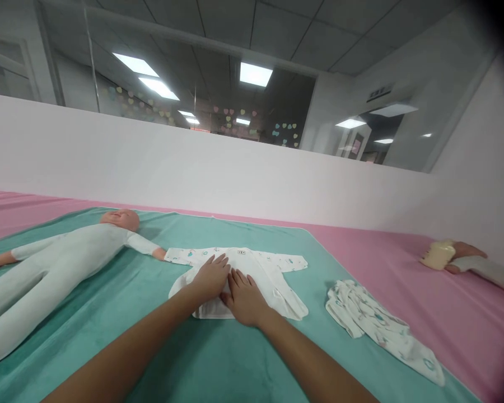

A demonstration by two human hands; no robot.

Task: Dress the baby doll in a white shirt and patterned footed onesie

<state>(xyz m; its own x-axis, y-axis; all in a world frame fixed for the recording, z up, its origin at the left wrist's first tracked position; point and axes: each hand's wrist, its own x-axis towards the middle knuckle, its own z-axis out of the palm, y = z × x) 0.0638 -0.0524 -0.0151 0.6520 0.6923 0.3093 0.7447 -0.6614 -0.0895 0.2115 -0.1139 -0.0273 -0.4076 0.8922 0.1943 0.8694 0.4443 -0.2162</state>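
Observation:
A white baby shirt point(260, 274) with small printed figures on its sleeves lies spread on the green blanket point(243, 364), both sleeves stretched sideways. My left hand point(212, 277) rests flat on the shirt's front, fingers extended. Beside it, my right hand point(246, 296) also lies flat on the fabric, its fingers stretched out toward the collar. Neither hand grips anything. A baby doll point(67, 257) in a white bodysuit lies on its back at the left, one hand reaching the end of the shirt's left sleeve.
Crumpled printed baby clothing point(378, 319) lies at the blanket's right edge. On the pink sheet point(457, 296) farther right is another doll-like figure point(470, 254) beside a yellowish object point(437, 254). A white wall point(235, 179) with glass above borders the far side.

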